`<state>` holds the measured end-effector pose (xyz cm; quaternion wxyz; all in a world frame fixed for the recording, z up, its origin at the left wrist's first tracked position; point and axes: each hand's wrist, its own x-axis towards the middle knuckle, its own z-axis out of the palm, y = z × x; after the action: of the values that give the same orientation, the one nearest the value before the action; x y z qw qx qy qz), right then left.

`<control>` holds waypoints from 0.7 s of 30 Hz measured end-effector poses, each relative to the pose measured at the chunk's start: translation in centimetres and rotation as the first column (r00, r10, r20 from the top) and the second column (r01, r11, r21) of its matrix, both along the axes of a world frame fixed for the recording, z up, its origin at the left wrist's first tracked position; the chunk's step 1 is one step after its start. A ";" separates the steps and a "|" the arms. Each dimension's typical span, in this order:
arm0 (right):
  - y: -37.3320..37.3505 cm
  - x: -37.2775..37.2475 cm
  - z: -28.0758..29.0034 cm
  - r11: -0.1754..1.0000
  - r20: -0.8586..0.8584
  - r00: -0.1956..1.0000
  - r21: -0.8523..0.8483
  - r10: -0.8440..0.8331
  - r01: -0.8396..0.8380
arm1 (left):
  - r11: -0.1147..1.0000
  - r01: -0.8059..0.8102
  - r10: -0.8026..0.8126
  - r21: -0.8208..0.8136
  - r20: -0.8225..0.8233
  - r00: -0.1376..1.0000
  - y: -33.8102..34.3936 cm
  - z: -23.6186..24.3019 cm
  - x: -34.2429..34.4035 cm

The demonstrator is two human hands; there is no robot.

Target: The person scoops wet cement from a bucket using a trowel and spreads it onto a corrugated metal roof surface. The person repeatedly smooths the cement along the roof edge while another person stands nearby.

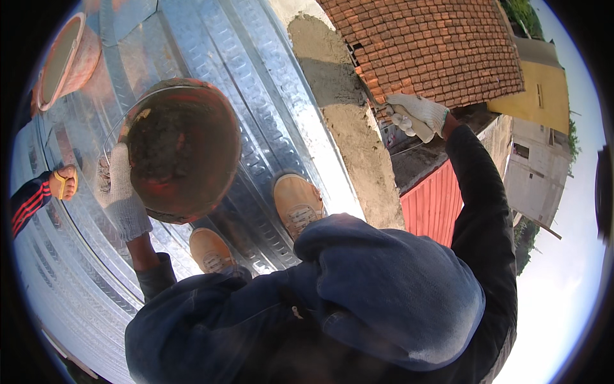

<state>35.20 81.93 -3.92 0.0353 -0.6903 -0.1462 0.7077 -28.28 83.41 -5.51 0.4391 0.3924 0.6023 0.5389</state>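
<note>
A round bucket (220, 150) with a dark, mortar-smeared inside and reddish patches tilts in front of my shoes. My left hand (121, 192), in a whitish knitted glove, is closed on the bucket's left side, beside its thin wire handle (144, 96). Out to the right, over the outer side of a wall top, is my gloved right hand (419, 116). Its fingers are curled; what they hold, if anything, is hidden. Grey-brown mortar (348, 137) covers the wall top between the bucket and this hand.
I stand on ribbed metal sheeting (262, 83). Another bucket (83, 61) is at the far left, above another person's sandalled foot (64, 182). Beyond the wall lie a tiled roof (435, 51), lower down, and a red corrugated sheet (435, 205).
</note>
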 end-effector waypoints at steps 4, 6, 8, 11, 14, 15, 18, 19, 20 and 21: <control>-6.3 -1.3 0.9 0.996 0.201 0.979 0.092 -0.024 0.005 | 0.999 -0.035 0.034 -0.030 -0.033 0.999 0.8 0.1 0.0; -10.5 -2.9 1.6 0.905 0.395 0.918 0.392 -0.001 -0.167 | 0.999 -0.035 0.034 -0.011 -0.086 0.996 1.7 0.2 1.6; -10.3 -5.1 1.6 0.811 0.422 0.893 0.464 0.153 -0.358 | 1.000 0.010 -0.011 -0.011 -0.090 0.996 1.8 1.3 1.6; -7.8 -12.2 4.1 0.312 0.717 0.640 0.563 0.275 -0.765 | 0.999 0.050 -0.051 -0.010 -0.183 0.982 1.7 1.8 2.2; -3.7 -19.7 5.5 0.106 0.763 0.523 0.526 0.380 -0.844 | 0.998 0.061 -0.058 0.006 -0.215 0.975 0.6 3.6 3.7; -2.3 -21.6 5.8 0.043 0.803 0.433 0.457 0.409 -0.888 | 0.997 0.077 -0.076 -0.006 -0.245 0.967 0.6 3.2 4.2; 0.4 -25.9 3.7 -0.305 0.948 0.279 0.313 0.152 -0.899 | 0.997 0.082 -0.082 -0.011 -0.279 0.957 0.5 3.5 4.7; 0.7 -27.0 2.1 -0.412 0.950 0.310 0.299 0.041 -0.861 | 0.998 0.068 -0.065 0.000 -0.254 0.965 0.5 3.3 4.4; 1.1 -27.8 0.6 -0.499 0.938 0.339 0.256 -0.080 -0.828 | 0.998 0.060 -0.057 0.009 -0.223 0.973 0.8 3.1 4.4; 1.4 -28.7 -0.8 -0.575 0.900 0.409 0.256 -0.152 -0.777 | 0.999 0.044 -0.040 0.019 -0.196 0.980 0.9 2.8 4.0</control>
<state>6.46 83.37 -4.74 0.1765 -0.3615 -0.9135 -0.0603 -24.23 84.28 -2.66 0.3846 0.4610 0.6280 0.4952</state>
